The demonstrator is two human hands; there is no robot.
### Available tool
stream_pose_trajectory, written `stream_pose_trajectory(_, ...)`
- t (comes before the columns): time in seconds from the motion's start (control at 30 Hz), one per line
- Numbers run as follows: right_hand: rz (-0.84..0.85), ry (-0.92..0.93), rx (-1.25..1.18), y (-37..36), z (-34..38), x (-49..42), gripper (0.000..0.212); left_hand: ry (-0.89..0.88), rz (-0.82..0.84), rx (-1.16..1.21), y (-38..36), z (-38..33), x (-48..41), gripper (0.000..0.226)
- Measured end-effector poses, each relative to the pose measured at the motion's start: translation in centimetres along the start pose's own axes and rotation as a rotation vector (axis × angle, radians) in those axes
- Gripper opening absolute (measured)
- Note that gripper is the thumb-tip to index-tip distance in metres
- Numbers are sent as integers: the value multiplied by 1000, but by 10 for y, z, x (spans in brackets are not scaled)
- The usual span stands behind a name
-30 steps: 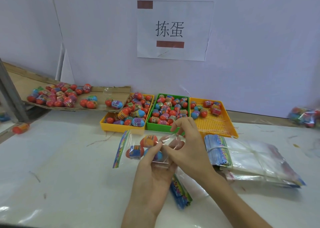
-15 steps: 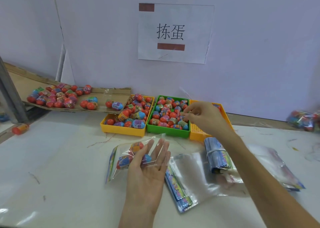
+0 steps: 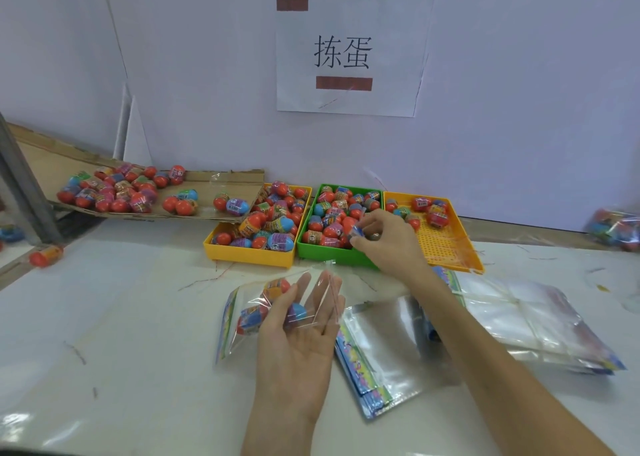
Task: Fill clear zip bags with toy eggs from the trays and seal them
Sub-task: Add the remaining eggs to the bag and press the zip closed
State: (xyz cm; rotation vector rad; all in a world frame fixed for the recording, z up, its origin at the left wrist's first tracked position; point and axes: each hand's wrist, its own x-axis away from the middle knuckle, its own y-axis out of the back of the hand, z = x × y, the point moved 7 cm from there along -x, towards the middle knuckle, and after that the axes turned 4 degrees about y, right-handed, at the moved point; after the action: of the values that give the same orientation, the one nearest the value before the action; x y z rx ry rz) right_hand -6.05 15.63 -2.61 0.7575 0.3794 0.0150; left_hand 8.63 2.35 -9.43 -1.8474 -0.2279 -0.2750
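Clear zip bag (image 3: pixel 263 311) sits mid-bench in the left hand (image 3: pixel 298 337), palm up, fingers spread loose under and around it, mouth facing far/right and unsealed; about three toy eggs (image 3: pixel 277 287) already inside. Right hand (image 3: pixel 384 239) is over the near right corner of the green tray (image 3: pixel 332 256), fingers pinched on a blue-capped egg (image 3: pixel 357 230). Step looks like mid-fill: picking another egg. Next move calls for carrying it back to the bag mouth, which the left hand must keep spread, then dropping it in; sealing not yet due, I'd guess. Yellow tray (image 3: pixel 249 253) left of the green one is full; orange mesh tray (image 3: pixel 446 244) right of it holds few eggs. More eggs on the cardboard sheet (image 3: pixel 221 178) far left. Empty bag stacks (image 3: pixel 377 358) lie near right on the bench (image 3: pixel 121 317). Hard to tell: exact egg count in the bag, glare on film; zip strip barely visible; blurred filled bags (image 3: pixel 614 228) cut off at the right edge; one stray egg (image 3: pixel 46 255) at the left edge.
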Motion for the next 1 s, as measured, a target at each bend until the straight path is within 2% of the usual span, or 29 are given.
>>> stream_pose_trajectory(0.07, -8, 69, -146, 13, 14, 4, 22, -1, 2, 8, 0, -1, 0, 43)
stream_pose_trajectory(0.1, 51, 117, -230, 18, 24, 7, 20, -6, 2, 13, 0, -2, 0, 44)
stream_pose_trajectory(0.2, 357, 269, -404, 24, 57, 28, 18, -36, 1, 15, 1, -5, 0, 40)
stream_pose_trajectory(0.33, 546, 342, -339, 17, 78, 44, 18, -98, -19, 7, 2, -9, 0, 31)
stream_pose_trajectory(0.47, 485, 412, -85, 2, 79, 46, 24, -118, 15, -10, -1, -10, 2, 28)
stream_pose_trajectory(0.6, 314, 521, -40, -13, 89, 52, 23, -141, 68, -68, -4, -9, 2, 17)
stream_pose_trajectory(0.77, 154, 564, -57, -28, 97, 59, 16, -91, 97, -57, -3, -6, -2, 33)
stream_pose_trajectory(0.87, 217, 528, -26, -35, 93, 58, 17, -90, 107, -37, -4, -6, -2, 36)
stream_pose_trajectory(1.0, 384, 520, 20, -41, 91, 58, 21, -90, 96, -17, -2, -7, -2, 23)
